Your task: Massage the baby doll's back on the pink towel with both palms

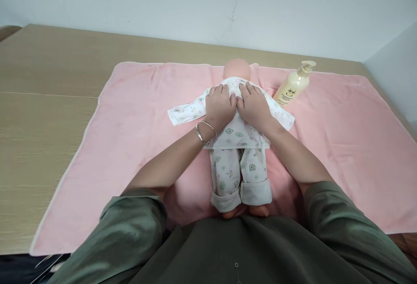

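Observation:
A baby doll (236, 69) lies on a pink blanket with its head away from me and its feet close to my body. It wears a white printed shirt (239, 134) and matching trousers (226, 173) with the cuffs turned up. My left hand (220, 105) rests flat on the upper left of the doll's torso, a bracelet (206, 131) on its wrist. Flat on the upper right of the torso lies my right hand (254, 105), its thumb close to the left thumb. Both hands have their fingers stretched out and hold nothing. The doll's face is not visible.
Right of the doll, a pump bottle (293, 85) of pale yellow liquid stands on the pink blanket (137, 123). The blanket covers much of the wooden table (58, 67). Behind the table rises a white wall (163, 6) with cracks.

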